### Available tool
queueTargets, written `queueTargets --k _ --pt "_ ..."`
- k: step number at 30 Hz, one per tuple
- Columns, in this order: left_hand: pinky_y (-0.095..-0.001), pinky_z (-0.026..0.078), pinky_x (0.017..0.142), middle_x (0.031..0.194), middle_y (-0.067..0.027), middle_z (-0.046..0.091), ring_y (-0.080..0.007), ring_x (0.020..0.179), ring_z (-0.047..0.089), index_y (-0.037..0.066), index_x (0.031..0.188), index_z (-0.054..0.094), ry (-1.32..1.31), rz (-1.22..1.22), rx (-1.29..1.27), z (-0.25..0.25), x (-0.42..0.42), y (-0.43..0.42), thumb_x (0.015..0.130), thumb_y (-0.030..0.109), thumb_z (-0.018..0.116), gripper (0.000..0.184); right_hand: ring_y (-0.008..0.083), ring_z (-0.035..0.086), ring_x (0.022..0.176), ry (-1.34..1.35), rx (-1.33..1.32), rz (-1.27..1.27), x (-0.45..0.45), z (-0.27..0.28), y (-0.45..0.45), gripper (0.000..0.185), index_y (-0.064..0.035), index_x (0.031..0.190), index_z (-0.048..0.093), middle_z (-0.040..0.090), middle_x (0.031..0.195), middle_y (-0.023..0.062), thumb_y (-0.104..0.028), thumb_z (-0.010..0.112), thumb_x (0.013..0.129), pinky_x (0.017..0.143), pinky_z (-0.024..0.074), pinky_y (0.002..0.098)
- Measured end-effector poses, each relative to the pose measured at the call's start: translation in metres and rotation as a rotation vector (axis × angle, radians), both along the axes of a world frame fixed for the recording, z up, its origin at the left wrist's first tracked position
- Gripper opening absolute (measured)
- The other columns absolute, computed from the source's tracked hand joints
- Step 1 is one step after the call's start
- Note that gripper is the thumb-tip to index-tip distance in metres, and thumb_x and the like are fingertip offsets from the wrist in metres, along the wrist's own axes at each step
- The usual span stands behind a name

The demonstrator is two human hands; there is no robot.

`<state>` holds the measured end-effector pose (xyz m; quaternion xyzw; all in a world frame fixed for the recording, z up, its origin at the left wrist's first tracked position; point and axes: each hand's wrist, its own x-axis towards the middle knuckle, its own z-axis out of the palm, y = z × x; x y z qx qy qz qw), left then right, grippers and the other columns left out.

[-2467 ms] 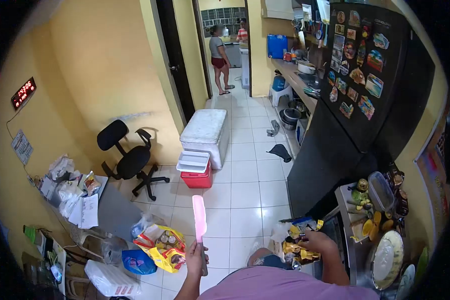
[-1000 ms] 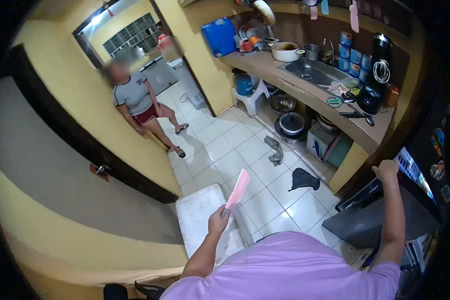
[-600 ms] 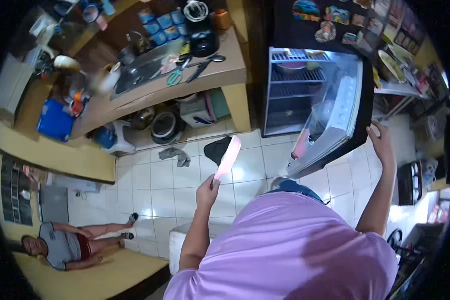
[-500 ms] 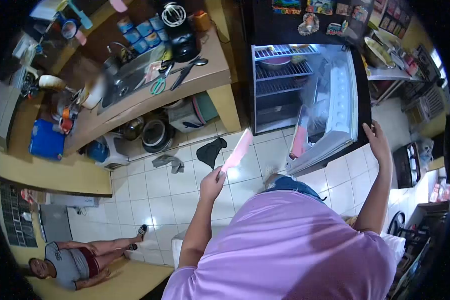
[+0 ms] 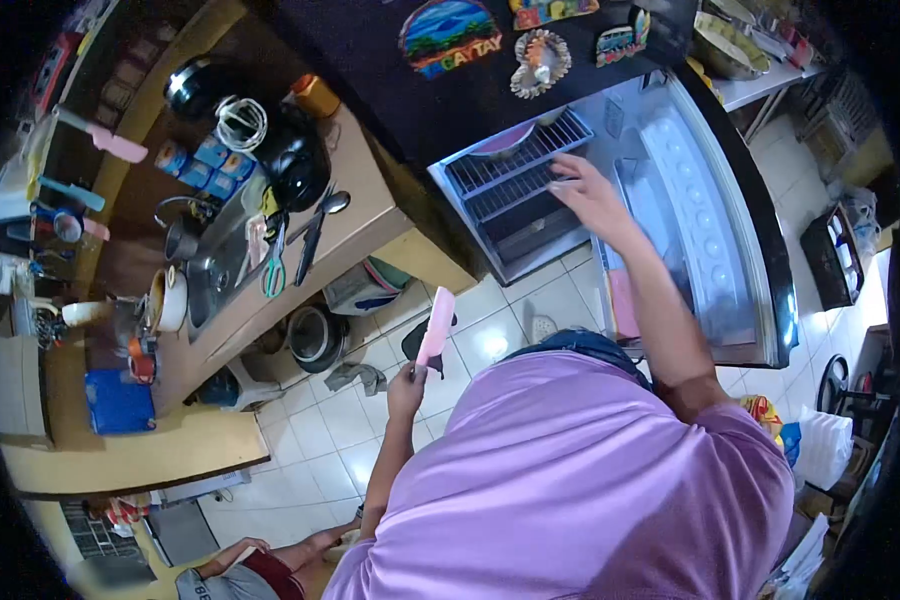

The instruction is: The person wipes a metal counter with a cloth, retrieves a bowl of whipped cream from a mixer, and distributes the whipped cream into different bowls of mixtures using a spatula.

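My left hand (image 5: 406, 392) is closed around the handle of a pink-bladed knife (image 5: 437, 325), its broad blade pointing up and away from me over the floor. My right hand (image 5: 592, 200) reaches in front of the open refrigerator's wire shelves (image 5: 520, 165), fingers apart, with nothing visible in it. The refrigerator door (image 5: 760, 230) stands swung out to the right, with egg hollows along its inner side. A pink bowl (image 5: 503, 140) is partly visible on the upper shelf. Part of a pink item (image 5: 622, 303) shows low in the door, beside my right forearm.
A counter (image 5: 370, 190) at left holds a sink (image 5: 210, 285), green-handled scissors (image 5: 273, 275), a ladle (image 5: 335, 202) and a black mixer (image 5: 295, 165). Below it is a pot (image 5: 315, 338). Dark cloth and a grey rag (image 5: 357, 378) lie on the tiles. Another person (image 5: 260, 570) reclines at lower left.
My right hand has left the door's edge and moved left to the refrigerator's shelves. The door appears wider open. My left hand still holds the knife, and the view has shifted closer to the refrigerator.
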<state>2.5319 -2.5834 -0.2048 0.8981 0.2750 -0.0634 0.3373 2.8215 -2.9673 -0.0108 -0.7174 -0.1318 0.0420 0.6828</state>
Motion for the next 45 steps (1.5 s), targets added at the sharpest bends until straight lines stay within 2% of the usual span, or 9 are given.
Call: queueTargets --k 7,13,15,18,20,23,25,26,45 --pt "-0.0339 0.048 0.057 0.072 -0.0086 0.065 -0.0181 0.059 0.062 0.006 0.119 0.063 0.094 -0.104 0.071 0.053 0.051 0.014 0.089 0.034 0.063 0.041 0.0158 0.062 0.076 0.742 0.261 -0.145 0.140 -0.143 0.071 0.031 -0.0115 0.115 0.057 0.062 0.095 0.0038 -0.025 0.064 0.087 0.062 0.0487 0.0327" --pt "-0.0356 0.049 0.065 0.080 -0.0142 0.065 -0.0232 0.070 0.062 0.006 0.115 0.065 0.066 -0.142 0.177 0.087 0.095 0.032 0.086 0.028 0.067 0.037 0.0198 0.061 0.062 0.616 0.375 -0.392 0.206 -0.195 0.095 0.035 -0.0070 0.113 0.059 0.063 0.086 0.0069 -0.029 0.064 0.086 0.051 0.0462 0.0341" --pt "-0.0368 0.050 0.065 0.081 -0.0158 0.067 -0.0276 0.070 0.065 0.007 0.115 0.065 0.039 -0.261 0.234 0.095 0.102 0.041 0.085 0.029 0.068 0.037 0.0239 0.064 0.066 0.668 0.349 -0.528 0.235 -0.236 0.111 0.021 -0.0047 0.083 0.066 0.065 0.072 0.0120 -0.025 0.068 0.077 0.057 0.0496 0.0378" --pt "-0.0378 0.051 0.067 0.085 -0.0178 0.068 -0.0292 0.074 0.067 0.009 0.116 0.064 0.098 -0.327 0.364 0.137 0.118 0.022 0.085 0.029 0.068 0.038 0.0367 0.068 0.090 0.518 0.361 -0.713 0.324 -0.387 0.167 0.034 -0.0031 0.101 0.069 0.070 0.092 0.0214 -0.027 0.069 0.076 0.080 0.0517 0.0422" --pt "-0.0358 0.051 0.065 0.082 -0.0166 0.067 -0.0258 0.071 0.067 0.007 0.113 0.065 0.138 -0.369 0.391 0.143 0.123 0.026 0.085 0.031 0.069 0.037 0.0365 0.067 0.090 0.572 0.613 -0.674 0.306 -0.347 0.164 0.034 -0.0034 0.101 0.069 0.070 0.096 0.0197 -0.029 0.070 0.080 0.080 0.0519 0.0432" --pt "-0.0331 0.049 0.061 0.079 -0.0155 0.066 -0.0211 0.066 0.064 0.006 0.111 0.066 -0.009 -0.398 0.213 0.136 0.119 0.048 0.084 0.029 0.071 0.036 0.0274 0.068 0.075 0.307 -0.032 -0.972 0.306 -0.345 0.140 0.025 -0.0041 0.096 0.070 0.070 0.084 0.0157 -0.025 0.066 0.083 0.067 0.0529 0.0379" --pt "-0.0323 0.049 0.061 0.078 -0.0143 0.066 -0.0205 0.064 0.063 0.006 0.111 0.066 -0.012 -0.438 0.237 0.117 0.101 0.078 0.084 0.026 0.071 0.035 0.0220 0.065 0.076 0.282 0.059 -0.663 0.225 -0.268 0.123 0.023 -0.0049 0.095 0.069 0.067 0.081 0.0091 -0.024 0.064 0.083 0.063 0.0533 0.0364" --pt "-0.0320 0.050 0.061 0.078 -0.0137 0.066 -0.0200 0.064 0.063 0.006 0.111 0.066 0.005 -0.457 0.201 0.115 0.099 0.087 0.083 0.025 0.071 0.034 0.0203 0.064 0.074 0.494 0.723 -0.686 0.196 -0.233 0.121 0.023 -0.0054 0.096 0.067 0.066 0.084 0.0068 -0.023 0.063 0.083 0.060 0.0537 0.0385" --pt "-0.0237 0.044 0.058 0.089 -0.0076 0.059 -0.0096 0.066 0.051 -0.001 0.117 0.050 -0.697 -0.664 -0.855 0.153 0.208 0.008 0.092 0.011 0.059 0.029 0.0220 0.066 0.093 0.480 0.831 -0.716 -0.226 -0.006 0.024 0.034 -0.0038 0.119 0.055 0.065 0.106 0.0073 -0.006 0.055 0.085 0.082 0.0574 0.0366"
